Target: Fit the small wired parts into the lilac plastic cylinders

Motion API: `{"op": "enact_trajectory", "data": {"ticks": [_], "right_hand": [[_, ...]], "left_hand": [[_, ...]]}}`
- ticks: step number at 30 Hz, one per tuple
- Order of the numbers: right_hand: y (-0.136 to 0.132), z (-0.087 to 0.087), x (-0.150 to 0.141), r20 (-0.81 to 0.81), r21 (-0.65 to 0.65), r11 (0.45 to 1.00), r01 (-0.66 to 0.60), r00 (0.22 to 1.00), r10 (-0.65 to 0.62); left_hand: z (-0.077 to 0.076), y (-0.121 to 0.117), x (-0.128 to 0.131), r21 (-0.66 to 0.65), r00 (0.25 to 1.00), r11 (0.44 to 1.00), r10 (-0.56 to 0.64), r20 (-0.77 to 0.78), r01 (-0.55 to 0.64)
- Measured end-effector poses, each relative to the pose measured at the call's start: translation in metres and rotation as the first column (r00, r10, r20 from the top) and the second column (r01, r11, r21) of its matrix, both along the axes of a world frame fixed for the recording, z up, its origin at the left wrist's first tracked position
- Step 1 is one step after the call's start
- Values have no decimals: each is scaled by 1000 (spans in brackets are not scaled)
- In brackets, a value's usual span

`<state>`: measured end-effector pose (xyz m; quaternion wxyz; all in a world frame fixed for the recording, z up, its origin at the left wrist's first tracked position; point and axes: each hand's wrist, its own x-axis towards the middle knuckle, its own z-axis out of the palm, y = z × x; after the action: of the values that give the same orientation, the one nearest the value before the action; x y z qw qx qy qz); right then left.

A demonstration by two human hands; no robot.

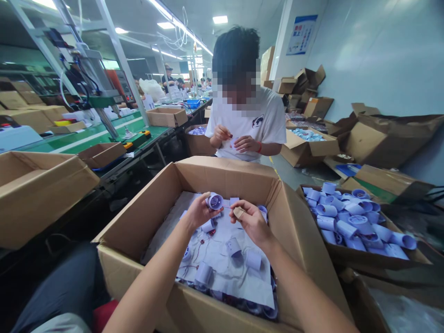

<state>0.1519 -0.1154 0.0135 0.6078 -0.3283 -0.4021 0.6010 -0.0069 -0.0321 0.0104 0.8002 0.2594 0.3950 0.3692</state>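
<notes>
Above a large cardboard box (138,259), my left hand (197,213) grips a pale lavender plastic cylinder (215,201), its open end turned to the right. A thin reddish wire (226,206) runs from the cylinder to my right hand (252,222), whose fingertips are pinched on it. Tan tape is wrapped round a digit of that hand. Under both hands, a grey-white sheet (222,259) carries several similar cylinders, among them one cylinder (233,247) near the middle and another (204,273) lower left. Thin wires lie beside them; more cylinders show below the sheet's near edge.
Opposite me, a person in a white shirt (270,125) handles small parts. A carton (333,259) heaped with lavender cylinders stands at right. To the left are an open carton (45,199) and a green workbench (86,141) with a press machine (97,78). Cartons crowd the back right.
</notes>
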Motion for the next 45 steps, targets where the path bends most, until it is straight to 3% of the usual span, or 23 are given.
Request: {"op": "enact_trajectory", "data": {"ticks": [10, 16, 34, 45], "right_hand": [[0, -3, -6, 160, 5, 999, -39, 986, 38], [1, -5, -6, 199, 3, 1000, -26, 980, 25], [2, -6, -6, 174, 2, 1000, 9, 985, -9], [5, -5, -6, 220, -20, 994, 108, 970, -101]], "left_hand": [[-1, -2, 4, 52, 999, 999, 4, -40, -2], [4, -6, 7, 108, 997, 991, -71, -34, 74], [1, -4, 5, 118, 998, 991, -52, -32, 55], [-6, -4, 2, 170, 994, 980, -99, -49, 106]]}}
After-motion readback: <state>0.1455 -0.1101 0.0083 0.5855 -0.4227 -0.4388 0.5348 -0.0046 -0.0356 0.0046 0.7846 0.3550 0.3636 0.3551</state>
